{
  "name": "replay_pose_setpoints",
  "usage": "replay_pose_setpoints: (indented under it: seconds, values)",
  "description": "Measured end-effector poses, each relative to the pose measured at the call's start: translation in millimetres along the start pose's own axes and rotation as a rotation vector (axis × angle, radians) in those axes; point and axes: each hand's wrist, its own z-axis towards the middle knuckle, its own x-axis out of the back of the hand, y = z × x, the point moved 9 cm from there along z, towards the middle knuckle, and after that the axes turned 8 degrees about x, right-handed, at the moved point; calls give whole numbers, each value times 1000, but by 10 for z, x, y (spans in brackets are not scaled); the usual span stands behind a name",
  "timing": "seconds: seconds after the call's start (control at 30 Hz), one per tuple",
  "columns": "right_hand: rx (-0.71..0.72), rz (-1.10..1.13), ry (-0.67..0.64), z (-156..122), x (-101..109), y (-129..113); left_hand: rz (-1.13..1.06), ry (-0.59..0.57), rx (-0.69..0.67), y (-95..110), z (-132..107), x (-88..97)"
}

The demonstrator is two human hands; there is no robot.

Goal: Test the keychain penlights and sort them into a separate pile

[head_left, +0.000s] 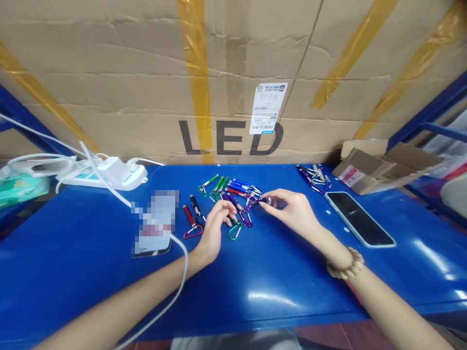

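Right hand [292, 208] pinches slim penlight [269, 200] by fingertips, likely for its narrowness. Left hand [214, 222] curls beside clustered penlights [239, 186], toward far edge of table [226, 296]; grip unclear.

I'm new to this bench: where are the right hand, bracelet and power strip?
Right hand [295, 209]: head view, back of the hand.
Bracelet [346, 272]: head view, its beads.
Power strip [135, 178]: head view, its right end.

Your R hand [294, 208] pinches a small flashlight [269, 200] by a pile of colored flashlights [239, 184] w/ clips on the blue surface [255, 277]; your L hand [213, 231], fingers bent, is at the pile's near side. Dark-screen phone [359, 218] far R, nr open carton [365, 174].
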Motion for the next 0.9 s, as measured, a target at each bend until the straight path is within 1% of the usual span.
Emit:
replay_pose_setpoints:
  seconds: [0.1,0.2,0.27,0.33,0.37,0.43,0.53,0.63,0.7,0.8,0.9]
  values:
    - [-23,262,177,-18,121,-33,6,-1,11,-10,-3,-2]
    - [-145,598,266,-47,109,13,7,0,12,-16,-5,0]
    - [-250,834,253,-68,10,25,5,2,3,-12,-7,1]
    - [-341,996,177,-92,-123,-14,3,6,2,-9,-8,1]
    - [-381,1035,122,-109,-192,-45,3,7,2,-6,-9,-1]
    - [-438,1055,9,-147,-314,-110,7,5,3,6,-13,-6]
    - [-496,1019,-143,-214,-480,-162,26,7,9,26,-26,-11]
    - [-523,970,-257,-275,-627,-163,40,9,21,28,-39,-15]
    - [-474,936,-270,-274,-656,-181,41,2,24,21,-42,-29]
    - [-339,848,-247,-248,-605,-269,58,-29,42,-10,-38,-72]
    - [-173,732,-318,-253,-570,-435,116,-68,38,-18,-35,-121]
